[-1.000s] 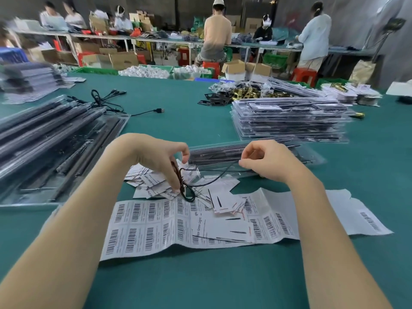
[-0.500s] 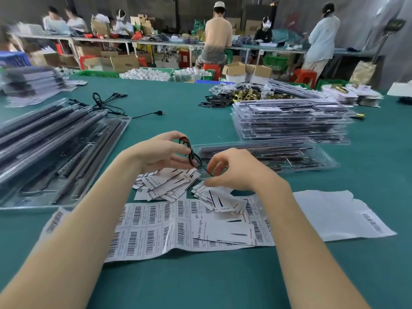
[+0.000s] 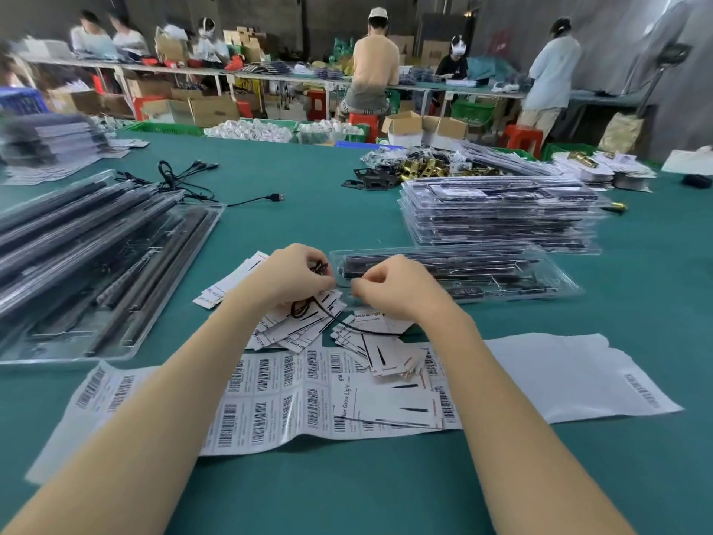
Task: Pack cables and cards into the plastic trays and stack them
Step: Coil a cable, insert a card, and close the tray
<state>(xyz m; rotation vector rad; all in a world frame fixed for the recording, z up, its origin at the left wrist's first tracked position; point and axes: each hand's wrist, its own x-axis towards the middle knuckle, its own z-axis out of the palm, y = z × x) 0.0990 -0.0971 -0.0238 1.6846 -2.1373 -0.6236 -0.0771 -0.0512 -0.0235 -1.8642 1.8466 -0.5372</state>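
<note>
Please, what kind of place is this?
Most likely a packing workshop: a stack of filled plastic trays on a long green table, barcode label sheets, and cardboard boxes beside other workers.

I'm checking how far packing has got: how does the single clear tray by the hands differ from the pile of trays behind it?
The single tray lies alone, flat on the green table; the pile of trays is many layers high. The single tray sits just beyond the right hand, while the pile stands farther back. Both hands, left hand included, work a thin black cable by the single tray; nothing touches the pile. Both are clear plastic holding dark parts.
</note>
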